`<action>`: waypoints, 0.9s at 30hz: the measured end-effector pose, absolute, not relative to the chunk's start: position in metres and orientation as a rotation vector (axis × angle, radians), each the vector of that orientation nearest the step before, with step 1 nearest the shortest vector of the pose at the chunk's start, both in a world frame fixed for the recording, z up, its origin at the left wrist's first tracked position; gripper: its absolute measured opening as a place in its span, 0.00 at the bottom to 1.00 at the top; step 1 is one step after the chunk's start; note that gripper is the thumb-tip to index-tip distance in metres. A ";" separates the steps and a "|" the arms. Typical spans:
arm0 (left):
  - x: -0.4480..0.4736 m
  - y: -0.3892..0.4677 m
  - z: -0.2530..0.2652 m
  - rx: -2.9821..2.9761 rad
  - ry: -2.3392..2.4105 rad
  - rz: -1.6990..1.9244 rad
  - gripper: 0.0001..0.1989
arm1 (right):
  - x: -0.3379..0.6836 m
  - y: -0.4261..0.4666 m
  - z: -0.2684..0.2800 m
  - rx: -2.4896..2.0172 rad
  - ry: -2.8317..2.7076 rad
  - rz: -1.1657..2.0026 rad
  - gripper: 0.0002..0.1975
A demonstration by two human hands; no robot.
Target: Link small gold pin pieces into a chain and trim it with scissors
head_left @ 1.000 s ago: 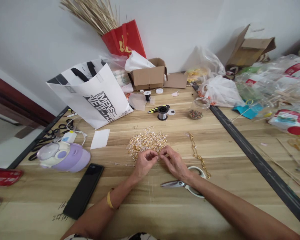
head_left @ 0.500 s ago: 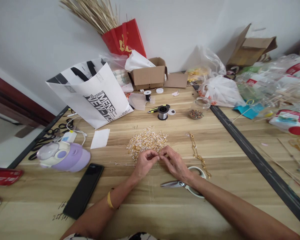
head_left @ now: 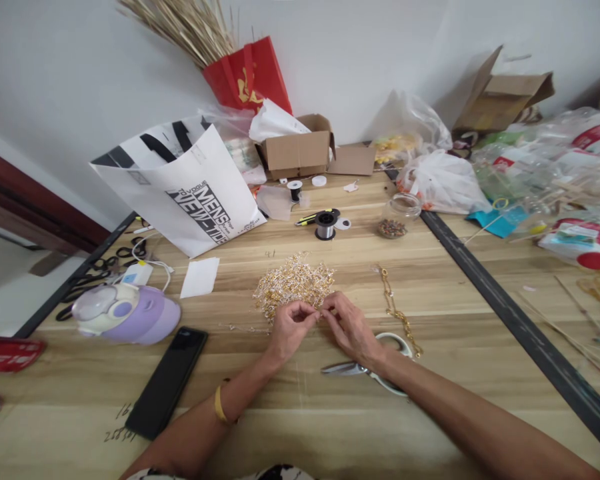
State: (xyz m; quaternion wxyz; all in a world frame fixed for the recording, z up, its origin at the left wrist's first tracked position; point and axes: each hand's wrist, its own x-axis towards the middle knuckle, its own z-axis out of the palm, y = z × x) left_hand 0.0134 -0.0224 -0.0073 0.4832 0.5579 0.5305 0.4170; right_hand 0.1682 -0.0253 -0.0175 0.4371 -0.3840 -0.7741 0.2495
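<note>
My left hand (head_left: 294, 327) and my right hand (head_left: 347, 325) meet fingertip to fingertip over the table, both closed in a pinch. Whatever lies between the fingertips is too small to make out. Just beyond them spreads a heap of tiny gold and silver beaded pieces (head_left: 295, 283). A thin beaded strand (head_left: 245, 328) trails to the left of my left hand. Under my right wrist lies a pair of scissors (head_left: 344, 368) with pale handles, blades pointing left. To the right of it rests a gold chain (head_left: 391, 303).
Behind the heap stand a wire spool (head_left: 325, 227), a utility knife (head_left: 307, 217) and a glass jar of beads (head_left: 397, 217). A black phone (head_left: 167, 383) and a purple device (head_left: 130, 313) lie at left, before a white paper bag (head_left: 190, 193). Plastic bags (head_left: 445, 183) crowd the right.
Both hands stay almost in place; their fingertips have shifted very slightly. Nothing else has visibly moved.
</note>
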 end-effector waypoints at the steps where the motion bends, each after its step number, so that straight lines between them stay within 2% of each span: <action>1: 0.013 -0.023 -0.007 1.416 1.302 1.024 0.06 | 0.168 -0.025 -0.017 -0.965 -1.929 0.626 0.04; 9: 0.011 -0.023 0.000 1.832 1.199 1.247 0.05 | 0.168 -0.025 -0.015 -1.006 -1.940 0.695 0.04; 17: 0.009 -0.021 -0.003 1.455 1.202 1.112 0.05 | 0.170 -0.023 -0.012 -0.950 -1.831 0.909 0.05; 22: 0.008 -0.020 -0.003 1.420 1.238 1.103 0.04 | 0.170 -0.022 -0.010 -0.971 -1.756 1.060 0.08; 27: 0.008 -0.020 0.001 1.372 1.255 1.067 0.05 | 0.170 -0.021 -0.013 -0.956 -1.589 1.332 0.12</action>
